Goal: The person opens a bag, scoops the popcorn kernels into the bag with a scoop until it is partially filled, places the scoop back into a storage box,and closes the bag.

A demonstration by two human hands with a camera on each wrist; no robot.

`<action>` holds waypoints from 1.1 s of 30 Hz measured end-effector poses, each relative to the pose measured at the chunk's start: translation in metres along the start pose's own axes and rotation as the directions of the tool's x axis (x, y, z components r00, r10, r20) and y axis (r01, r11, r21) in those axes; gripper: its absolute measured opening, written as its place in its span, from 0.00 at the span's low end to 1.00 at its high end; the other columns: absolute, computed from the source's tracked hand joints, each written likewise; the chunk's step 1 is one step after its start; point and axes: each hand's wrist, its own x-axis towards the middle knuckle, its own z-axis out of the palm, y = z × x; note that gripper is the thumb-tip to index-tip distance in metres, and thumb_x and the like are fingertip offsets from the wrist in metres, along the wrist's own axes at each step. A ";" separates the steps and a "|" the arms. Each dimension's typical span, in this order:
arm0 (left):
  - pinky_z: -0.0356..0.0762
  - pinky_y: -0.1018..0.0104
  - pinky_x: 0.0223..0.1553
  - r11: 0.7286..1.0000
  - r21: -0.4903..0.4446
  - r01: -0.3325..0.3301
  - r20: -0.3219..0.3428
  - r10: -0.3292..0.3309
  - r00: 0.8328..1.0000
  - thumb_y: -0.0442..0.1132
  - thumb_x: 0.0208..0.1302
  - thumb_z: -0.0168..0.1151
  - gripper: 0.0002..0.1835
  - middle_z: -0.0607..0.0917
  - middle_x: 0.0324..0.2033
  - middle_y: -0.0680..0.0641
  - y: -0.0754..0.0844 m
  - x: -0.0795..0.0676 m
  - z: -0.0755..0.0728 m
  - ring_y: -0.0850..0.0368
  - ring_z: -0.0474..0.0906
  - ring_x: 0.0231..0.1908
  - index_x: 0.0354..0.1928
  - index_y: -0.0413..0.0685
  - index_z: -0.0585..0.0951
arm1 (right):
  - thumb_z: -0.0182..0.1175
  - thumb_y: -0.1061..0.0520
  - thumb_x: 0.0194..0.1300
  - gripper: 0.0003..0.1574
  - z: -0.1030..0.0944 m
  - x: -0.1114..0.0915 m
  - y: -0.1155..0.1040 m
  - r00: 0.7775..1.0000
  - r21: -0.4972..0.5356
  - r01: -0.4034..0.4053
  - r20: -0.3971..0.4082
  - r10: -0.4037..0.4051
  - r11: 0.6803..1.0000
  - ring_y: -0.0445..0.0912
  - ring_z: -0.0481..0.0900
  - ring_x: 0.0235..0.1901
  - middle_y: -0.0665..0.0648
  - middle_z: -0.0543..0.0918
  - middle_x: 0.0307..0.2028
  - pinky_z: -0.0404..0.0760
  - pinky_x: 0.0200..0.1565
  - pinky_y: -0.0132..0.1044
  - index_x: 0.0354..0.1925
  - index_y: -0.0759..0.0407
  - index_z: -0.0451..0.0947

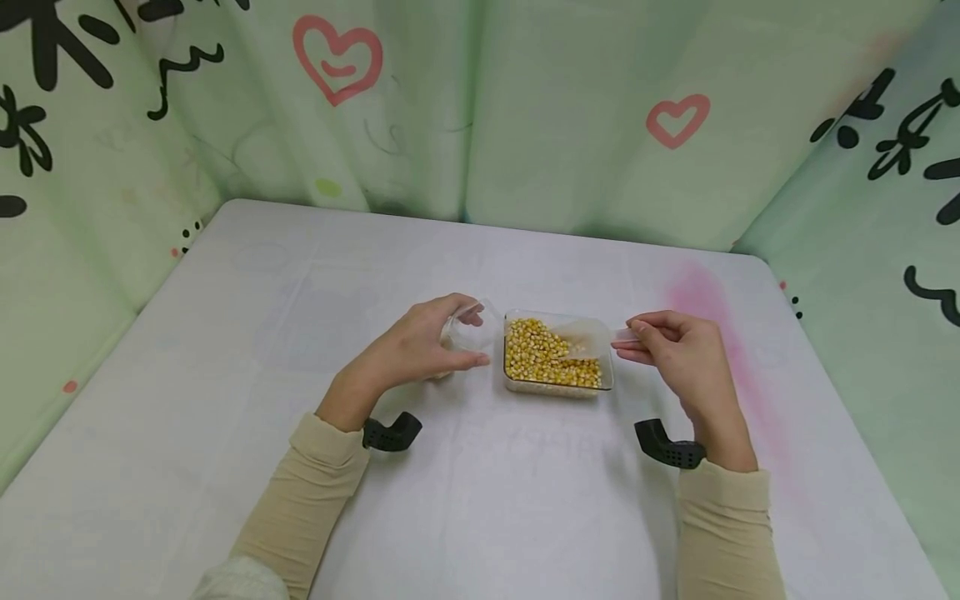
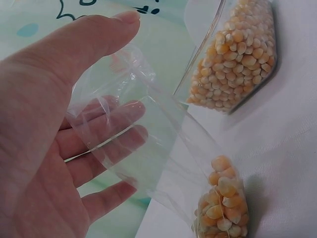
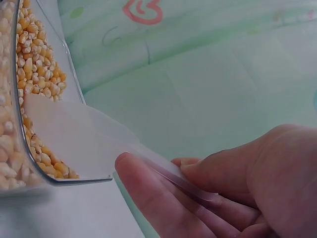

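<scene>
A clear rectangular container [image 1: 558,388] of yellow corn kernels [image 1: 534,348] stands on the table, between both hands. My right hand [image 1: 686,350] pinches the handle of a translucent white scoop [image 3: 81,134], whose blade dips into the kernels at the container's right side. To the left of the container, my left hand [image 1: 420,342] is at the upper part of a clear plastic bag [image 2: 158,134], thumb apart from the nearly straight fingers. The bag's film lies in front of those fingers in the left wrist view. Kernels [image 2: 223,203] fill the bag's bottom, which rests on the table.
A white cloth covers the table [image 1: 465,492], with a pink patch [image 1: 701,292] at the right. Green curtains [image 1: 555,125] with red hearts and black markings hang behind and at both sides. Each wrist wears a black device [image 1: 393,432].
</scene>
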 end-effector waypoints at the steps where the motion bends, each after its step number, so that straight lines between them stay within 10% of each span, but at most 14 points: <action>1: 0.71 0.51 0.63 1.000 0.000 0.001 0.001 -0.001 1.000 0.52 0.57 0.73 0.35 0.84 0.54 0.49 0.000 0.000 0.000 0.53 0.76 0.60 0.63 0.48 0.72 | 0.54 0.58 0.74 0.21 0.000 0.000 0.001 1.000 0.014 0.000 0.006 0.000 1.000 0.39 0.89 0.33 0.48 0.88 0.35 0.85 0.41 0.31 0.54 0.77 0.74; 13: 0.71 0.52 0.63 1.000 -0.012 0.002 0.001 -0.002 1.000 0.51 0.57 0.73 0.35 0.84 0.54 0.49 0.000 -0.001 0.000 0.53 0.76 0.60 0.63 0.46 0.73 | 0.57 0.59 0.72 0.27 -0.003 0.003 0.009 0.995 0.226 -0.061 0.086 0.042 0.972 0.46 0.90 0.34 0.51 0.90 0.33 0.85 0.41 0.35 0.55 0.83 0.68; 33: 0.71 0.52 0.63 1.000 -0.023 -0.008 -0.003 0.008 1.000 0.51 0.57 0.73 0.33 0.84 0.54 0.47 0.000 -0.001 -0.001 0.53 0.76 0.59 0.62 0.49 0.73 | 0.56 0.61 0.72 0.25 0.001 0.005 0.011 0.994 0.216 -0.070 0.101 0.049 0.974 0.47 0.90 0.34 0.51 0.89 0.32 0.85 0.41 0.35 0.55 0.84 0.67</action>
